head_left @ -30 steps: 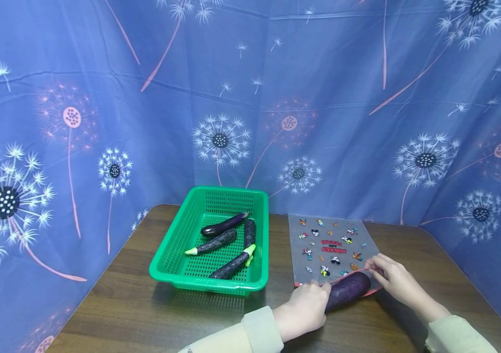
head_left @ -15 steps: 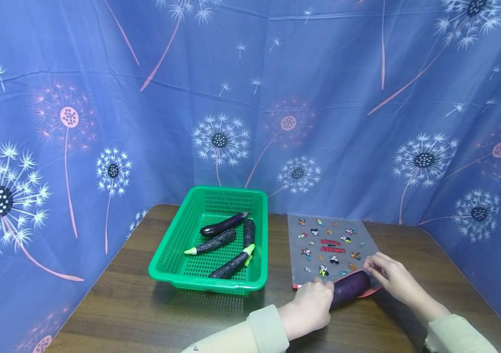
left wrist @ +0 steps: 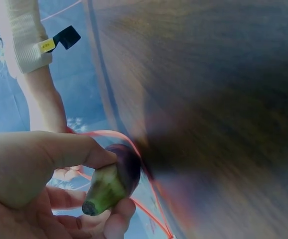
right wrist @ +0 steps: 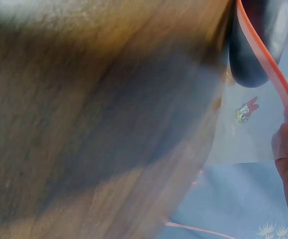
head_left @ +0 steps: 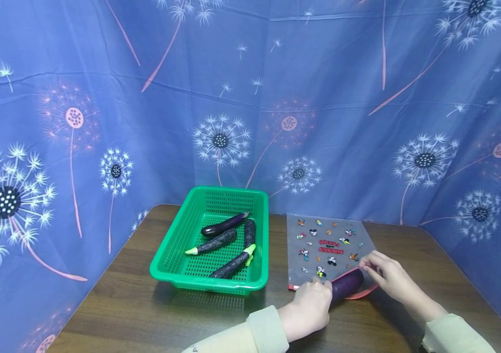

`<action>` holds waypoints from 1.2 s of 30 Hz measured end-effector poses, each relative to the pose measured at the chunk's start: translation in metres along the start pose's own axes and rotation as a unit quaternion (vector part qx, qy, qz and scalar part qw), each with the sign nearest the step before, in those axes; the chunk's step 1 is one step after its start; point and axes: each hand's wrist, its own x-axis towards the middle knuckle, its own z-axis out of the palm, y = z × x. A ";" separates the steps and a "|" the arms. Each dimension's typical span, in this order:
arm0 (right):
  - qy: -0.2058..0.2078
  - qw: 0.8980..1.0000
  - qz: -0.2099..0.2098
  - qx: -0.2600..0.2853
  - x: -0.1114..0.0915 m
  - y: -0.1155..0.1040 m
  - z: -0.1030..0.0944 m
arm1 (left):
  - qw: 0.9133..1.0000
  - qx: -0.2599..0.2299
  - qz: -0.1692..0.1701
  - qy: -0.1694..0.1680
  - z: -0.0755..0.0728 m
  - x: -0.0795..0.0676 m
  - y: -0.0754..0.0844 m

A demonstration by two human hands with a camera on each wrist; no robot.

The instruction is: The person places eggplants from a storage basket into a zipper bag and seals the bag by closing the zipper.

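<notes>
My left hand (head_left: 306,309) grips a dark purple eggplant (head_left: 348,285) at its stem end; the green cap (left wrist: 106,185) shows between thumb and fingers in the left wrist view. The rounded far end sits within the mouth of a clear zip bag (head_left: 294,245) printed with small cartoon figures. My right hand (head_left: 393,277) pinches the upper red edge (right wrist: 276,74) of that mouth near its right corner. The lower red edge bows away beneath the eggplant, leaving the mouth parted. In the right wrist view, the eggplant's tip (right wrist: 248,69) lies behind the red strip.
To the left stands a green plastic basket (head_left: 208,285) holding one shiny purple eggplant (head_left: 224,226) and several dark, bumpy vegetables (head_left: 215,242) with pale green ends. The brown wooden table (head_left: 135,304) backs onto a blue dandelion-print cloth (head_left: 343,73).
My right hand has shifted slightly left with the bag's edge, and the mouth gapes wider. The eggplant's far end has moved a little left. The basket stays put.
</notes>
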 end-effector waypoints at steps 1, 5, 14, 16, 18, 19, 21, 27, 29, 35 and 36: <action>0.000 1.000 0.002 -0.002 0.000 0.000 0.000 | 1.000 -0.001 0.002 0.001 0.000 0.000 0.000; -0.002 1.000 0.009 -0.008 0.000 0.000 0.000 | 1.000 -0.002 0.005 0.002 -0.002 0.003 0.003; 0.001 1.000 0.006 -0.009 0.000 0.002 0.001 | 0.999 0.017 0.001 0.029 0.000 0.008 0.010; 0.001 1.000 0.004 -0.009 0.000 0.003 0.002 | 0.999 0.015 0.002 0.037 0.001 0.009 0.010; 0.002 1.000 0.002 -0.009 0.000 0.003 0.002 | 0.999 0.012 0.007 0.043 0.001 0.010 0.010; 0.003 1.000 0.000 -0.009 0.000 0.004 0.002 | 0.999 0.012 0.009 0.048 0.001 0.011 0.010; 0.005 1.000 -0.003 -0.007 0.000 0.003 0.002 | 0.998 0.014 0.013 0.056 0.002 0.012 0.010; 0.009 1.000 -0.008 0.000 0.002 0.001 0.003 | 0.997 0.029 0.011 0.076 0.006 0.016 0.012; 0.008 1.000 -0.006 -0.003 0.002 0.001 0.003 | 0.997 0.027 0.010 0.076 0.007 0.017 0.013; 0.003 1.000 -0.003 0.000 0.004 0.000 0.004 | 0.997 0.029 0.009 0.078 0.009 0.021 0.016; 0.002 1.000 -0.003 0.003 0.004 0.000 0.004 | 0.996 0.033 0.008 0.080 0.009 0.022 0.017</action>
